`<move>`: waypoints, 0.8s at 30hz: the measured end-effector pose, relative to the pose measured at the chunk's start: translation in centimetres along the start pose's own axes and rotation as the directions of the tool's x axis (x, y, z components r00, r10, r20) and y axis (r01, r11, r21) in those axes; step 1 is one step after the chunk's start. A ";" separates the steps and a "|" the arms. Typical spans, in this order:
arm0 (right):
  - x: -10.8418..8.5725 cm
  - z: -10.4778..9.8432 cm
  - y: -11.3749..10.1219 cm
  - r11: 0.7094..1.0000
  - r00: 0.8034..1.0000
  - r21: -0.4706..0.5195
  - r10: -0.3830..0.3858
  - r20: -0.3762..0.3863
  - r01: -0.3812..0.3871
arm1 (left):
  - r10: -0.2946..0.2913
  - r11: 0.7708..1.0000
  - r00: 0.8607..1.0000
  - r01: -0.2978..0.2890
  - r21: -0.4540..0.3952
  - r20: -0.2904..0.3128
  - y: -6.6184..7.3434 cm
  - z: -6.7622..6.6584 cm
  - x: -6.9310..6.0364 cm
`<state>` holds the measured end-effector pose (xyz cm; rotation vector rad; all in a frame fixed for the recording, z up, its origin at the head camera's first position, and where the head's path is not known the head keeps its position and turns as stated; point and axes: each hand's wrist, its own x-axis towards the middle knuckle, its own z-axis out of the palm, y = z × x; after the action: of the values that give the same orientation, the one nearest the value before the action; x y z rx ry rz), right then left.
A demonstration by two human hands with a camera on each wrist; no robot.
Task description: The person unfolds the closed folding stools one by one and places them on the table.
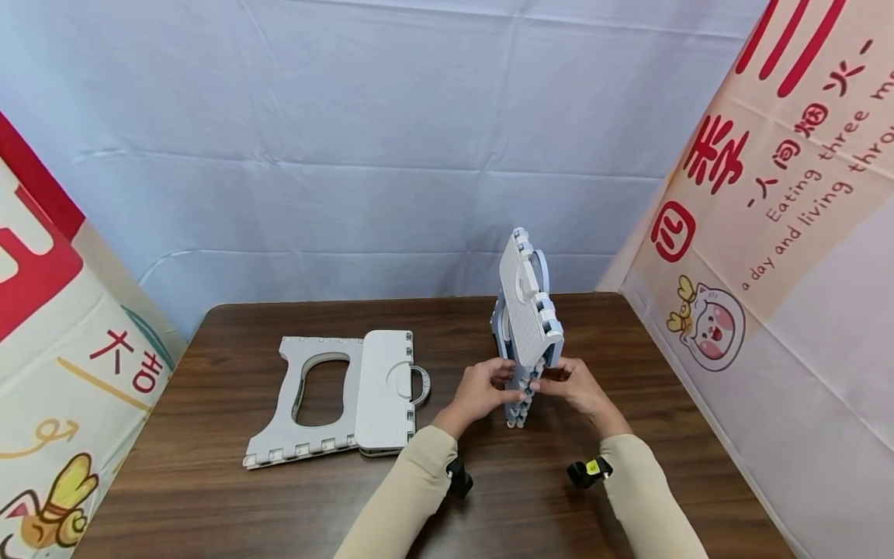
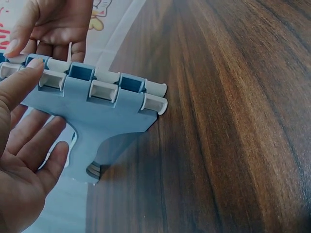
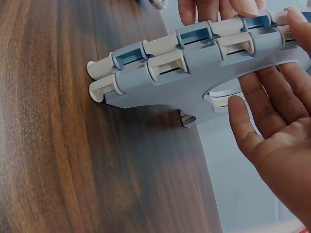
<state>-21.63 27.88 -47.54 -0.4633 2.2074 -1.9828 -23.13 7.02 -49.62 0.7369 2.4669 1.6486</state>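
A blue and white folding step stool (image 1: 525,310), partly folded, is held upright over the right half of the table, its ribbed white top uppermost. My left hand (image 1: 482,394) grips its hinged side panel from the left, with the thumb on the row of hinge knuckles (image 2: 104,90). From the right, my right hand (image 1: 574,392) holds the same panel, the thumb near the hinges and the fingers behind the panel. Whether the stool's lower end rests on the wood cannot be told. The far side panel is mostly hidden.
To the left, a second white folding stool (image 1: 384,392) lies flat on the brown wooden table (image 1: 293,505), its carry handle (image 1: 421,386) pointing right. A pale cloth (image 1: 335,155) hangs behind the table, and printed cloths (image 1: 803,256) flank both sides.
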 end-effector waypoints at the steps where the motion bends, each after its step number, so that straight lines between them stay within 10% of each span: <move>1: 0.0 0.0 0.0 1.000 1.000 -0.001 0.003 0.000 -0.003 | 0.000 1.000 1.000 0.001 0.005 -0.002 0.0 0.0 0.0; 14: -0.7 0.5 -2.4 0.993 0.999 -0.107 -0.041 0.001 0.041 | 0.042 0.999 0.999 -0.042 0.027 0.001 -0.2 0.0 -0.1; 24: -0.5 -0.8 -0.1 0.994 0.998 -0.102 -0.051 -0.020 0.049 | 0.028 1.000 1.000 -0.028 0.009 0.010 -0.3 0.0 -0.2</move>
<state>-21.34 28.75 -47.38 -0.5168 2.3409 -1.9154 -23.09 6.82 -49.91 0.7815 2.4702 1.6405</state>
